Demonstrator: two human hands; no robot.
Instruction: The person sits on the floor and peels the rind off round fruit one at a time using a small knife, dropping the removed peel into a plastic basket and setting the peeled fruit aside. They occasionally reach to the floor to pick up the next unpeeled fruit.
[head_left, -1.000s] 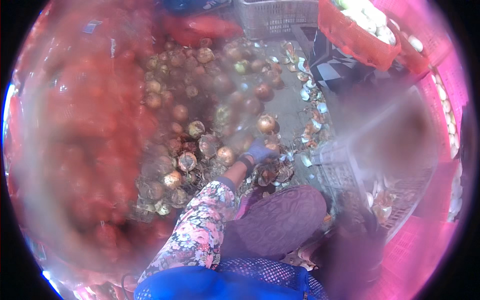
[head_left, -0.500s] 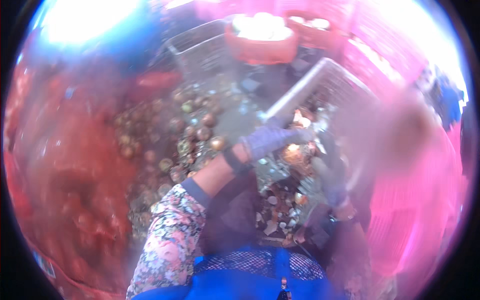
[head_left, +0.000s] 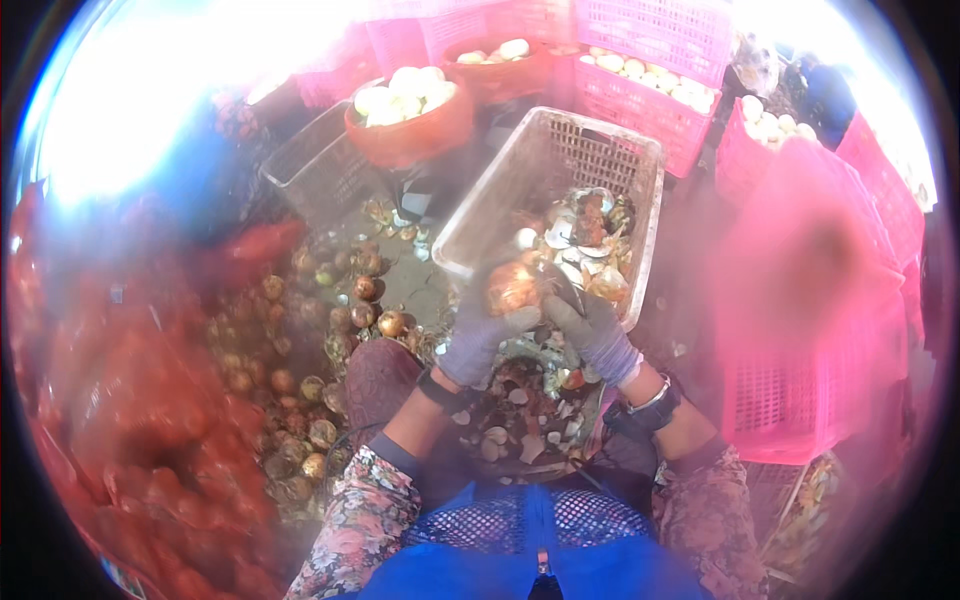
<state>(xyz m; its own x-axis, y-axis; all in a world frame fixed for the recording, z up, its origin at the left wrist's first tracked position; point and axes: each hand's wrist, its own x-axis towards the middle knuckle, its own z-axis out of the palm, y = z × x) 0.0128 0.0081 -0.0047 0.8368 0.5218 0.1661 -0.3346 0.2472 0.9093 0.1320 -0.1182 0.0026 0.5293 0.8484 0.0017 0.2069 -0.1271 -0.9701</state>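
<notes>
Both gloved hands are closed on a brown onion [head_left: 513,287] at picture centre: the left hand [head_left: 478,335] grips it from seven o'clock, the right hand [head_left: 590,330] from four. Being roundish and blurred, its axis cannot be told. A grey crate [head_left: 560,150] of peelings is tilted at twelve o'clock.

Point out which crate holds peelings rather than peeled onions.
The grey crate just beyond the hands: it holds loose skins and scraps. The pink crates behind it hold pale peeled onions.
</notes>
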